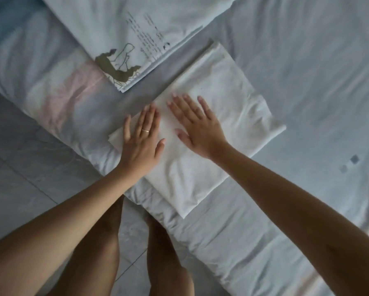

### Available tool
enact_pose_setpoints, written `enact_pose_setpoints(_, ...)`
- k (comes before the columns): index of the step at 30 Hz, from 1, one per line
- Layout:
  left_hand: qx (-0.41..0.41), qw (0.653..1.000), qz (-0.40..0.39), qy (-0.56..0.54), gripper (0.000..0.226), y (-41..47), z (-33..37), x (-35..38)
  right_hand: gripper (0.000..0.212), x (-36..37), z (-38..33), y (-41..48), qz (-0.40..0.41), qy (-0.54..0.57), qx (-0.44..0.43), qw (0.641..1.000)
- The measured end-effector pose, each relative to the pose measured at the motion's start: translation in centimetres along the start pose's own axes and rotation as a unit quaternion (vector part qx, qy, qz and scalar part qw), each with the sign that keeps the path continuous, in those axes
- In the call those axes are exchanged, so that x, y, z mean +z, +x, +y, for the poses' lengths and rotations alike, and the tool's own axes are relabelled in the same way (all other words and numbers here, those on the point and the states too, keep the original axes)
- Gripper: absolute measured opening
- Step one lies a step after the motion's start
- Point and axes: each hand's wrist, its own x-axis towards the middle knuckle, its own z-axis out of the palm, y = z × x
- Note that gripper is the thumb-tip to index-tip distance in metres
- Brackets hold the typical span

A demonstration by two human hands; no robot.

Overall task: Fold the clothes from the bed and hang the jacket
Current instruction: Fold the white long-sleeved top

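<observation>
Your left hand [142, 137] and your right hand [197, 124] both lie flat, palms down and fingers spread, on a folded white garment [202, 133] that sits near the edge of the bed [307, 71]. Neither hand grips anything; they only press on the cloth, side by side with a narrow strip of fabric showing between them. A thin ring [145, 130] sits on one finger of your left hand. The folded garment lies at a slant, one corner pointing toward you and hanging just past the mattress edge. Just beyond it, apart by a shadowed band of sheet, lies a second folded garment [136, 39], pale, with a dark printed figure [115, 67] and lines of small text facing up; the text is too small to read. To the left of both, a pale pink patch [72, 88] colours the bedcover near the mattress edge. Off to the right, well apart from your hands, two small dark square marks [354, 159] show on the sheet. Nothing lies on top of the garment except your hands. Below the mattress edge you can see the tiled floor [19, 167] and your bare legs [106, 242] standing close against the bed. No jacket can be made out in this view.
</observation>
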Motion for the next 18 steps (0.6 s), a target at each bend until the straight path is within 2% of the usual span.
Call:
enact_pose_setpoints(1, 0.038, 0.999, -0.003, 0.014, 0.07, -0.3, 0.3, 0.4, 0.06, 0.6, 0.2, -2.3, -0.028, -0.002, -0.028, 0.999)
enact_pose_setpoints(3, 0.067, 0.997, -0.011, 0.026, 0.07, -0.7, -0.2, 0.9, 0.059, 1.6, 3.8, -5.6, -0.057, -0.03, 0.006, 0.998)
enact_pose_setpoints(5, 0.07, 0.997, -0.011, 0.032, 0.07, -0.9, -0.8, 1.5, 0.059, 1.4, 8.7, -7.9, -0.072, -0.053, 0.104, 0.991)
enact_pose_setpoints(7, 0.065, 0.997, -0.016, 0.028, 0.07, -0.9, -1.1, 1.6, 0.066, 0.6, 12.8, -9.0, -0.109, -0.03, 0.213, 0.97)
enact_pose_setpoints(9, 0.06, 0.998, -0.024, 0.025, 0.07, -0.9, -0.4, 1.4, 0.073, -0.2, 14.6, -9.8, -0.12, 0.002, 0.363, 0.924)
enact_pose_setpoints(11, 0.041, 0.998, -0.038, 0.006, 0.07, -0.8, 0.3, 1.0, 0.076, -0.7, 13.6, -9.6, -0.072, 0.013, 0.463, 0.883)
enact_pose_setpoints(12, 0.044, 0.998, -0.042, -0.001, 0.071, -0.9, 0.9, 0.6, 0.076, -1.1, 12.2, -9.4, -0.026, 0.007, 0.464, 0.885)
enact_pose_setpoints(14, 0.09, 0.995, -0.034, 0.004, 0.073, -1.4, 2.5, 0.1, 0.069, -1.1, 8.0, -9.2, 0.031, 0.003, 0.354, 0.935)
enact_pose_setpoints(16, 0.187, 0.982, -0.026, 0.013, 0.076, -2.9, 4.6, 0.1, 0.063, 0.4, 3.6, -10.3, 0.0, -0.022, 0.169, 0.985)
enact_pose_setpoints(17, 0.237, 0.971, -0.024, 0.01, 0.076, -3.8, 5.6, 0.4, 0.061, 1.1, 3.0, -10.9, -0.026, -0.041, 0.117, 0.992)
enact_pose_setpoints(18, 0.287, 0.957, -0.034, 0.013, 0.076, -5.1, 6.5, 0.9, 0.059, 1.8, 3.3, -11.5, -0.053, -0.039, 0.113, 0.991)
